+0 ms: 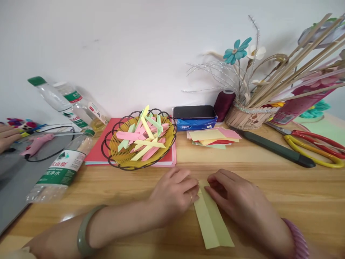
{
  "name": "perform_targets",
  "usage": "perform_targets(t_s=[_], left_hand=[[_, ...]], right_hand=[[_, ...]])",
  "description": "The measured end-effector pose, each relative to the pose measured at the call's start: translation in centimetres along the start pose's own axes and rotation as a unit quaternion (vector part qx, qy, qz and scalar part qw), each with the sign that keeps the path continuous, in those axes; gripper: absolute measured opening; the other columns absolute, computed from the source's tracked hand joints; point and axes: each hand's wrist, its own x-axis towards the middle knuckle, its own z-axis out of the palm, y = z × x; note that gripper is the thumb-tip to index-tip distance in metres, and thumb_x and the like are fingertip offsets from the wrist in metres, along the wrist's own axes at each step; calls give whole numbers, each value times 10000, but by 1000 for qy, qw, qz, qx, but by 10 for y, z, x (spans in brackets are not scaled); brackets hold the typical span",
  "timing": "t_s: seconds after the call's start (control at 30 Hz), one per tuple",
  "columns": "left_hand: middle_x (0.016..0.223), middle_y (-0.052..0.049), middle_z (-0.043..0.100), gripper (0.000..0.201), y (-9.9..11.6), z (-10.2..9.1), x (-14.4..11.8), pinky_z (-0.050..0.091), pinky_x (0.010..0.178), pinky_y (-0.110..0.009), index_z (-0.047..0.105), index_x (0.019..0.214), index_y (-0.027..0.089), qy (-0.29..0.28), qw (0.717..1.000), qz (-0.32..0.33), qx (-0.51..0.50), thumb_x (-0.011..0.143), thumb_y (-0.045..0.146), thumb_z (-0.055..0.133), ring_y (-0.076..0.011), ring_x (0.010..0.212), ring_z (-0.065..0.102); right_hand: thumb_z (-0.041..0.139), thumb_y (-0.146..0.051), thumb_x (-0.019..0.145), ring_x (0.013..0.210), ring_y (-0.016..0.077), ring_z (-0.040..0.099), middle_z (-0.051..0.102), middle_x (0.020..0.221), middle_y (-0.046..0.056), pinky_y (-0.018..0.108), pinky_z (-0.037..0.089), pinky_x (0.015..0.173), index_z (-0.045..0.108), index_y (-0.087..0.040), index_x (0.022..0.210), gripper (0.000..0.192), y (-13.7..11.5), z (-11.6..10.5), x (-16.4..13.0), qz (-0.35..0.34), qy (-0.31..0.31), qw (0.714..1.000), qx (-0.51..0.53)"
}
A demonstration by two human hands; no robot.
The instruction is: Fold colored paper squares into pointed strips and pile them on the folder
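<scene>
Had my left hand [172, 194] and right hand [229, 196] both pressing flat on the far end of the yellow-green paper strip [212, 223]. Its long axis ran back toward me from the wire basket [113, 158], fingers bent, gripping nothing.

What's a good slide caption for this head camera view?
Left hand and right hand press a folded yellow-green paper strip on a wooden table.
</scene>
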Motion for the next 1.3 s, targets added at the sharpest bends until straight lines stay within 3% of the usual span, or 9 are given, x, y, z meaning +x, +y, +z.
perform_targets(t_s=[0.17,0.4,0.67,1.3], left_hand=[[925,-11,673,151,-2,1,-2,417,833,-347,634,881,114,12,999,41,15,894,199,509,-176,896,535],[1014,-18,657,142,-4,-5,-6,406,877,-383,626,942,123,-25,998,53,18,895,170,501,-195,953,527],[835,-41,611,177,-1,-2,-5,423,871,-362,599,759,109,-9,999,26,30,891,157,491,-191,934,521],[809,-43,576,195,1,0,-6,411,899,-352,615,771,95,-33,998,43,24,892,118,464,-181,940,475]], right_hand=[[396,-206,882,614,151,547,555,705,12,269,418,542,526,-199,746,188,-2,5,-6,-55,21,998,-7],[231,-192,940,679,176,530,578,778,68,289,442,558,577,-146,914,350,-2,0,-15,-185,28,982,-37],[224,-166,941,764,196,533,594,841,99,319,449,628,582,-114,940,361,3,7,-19,-220,61,973,-41],[211,-106,921,779,213,539,593,833,111,351,454,651,595,-118,909,385,1,7,-17,-267,62,959,-77]])
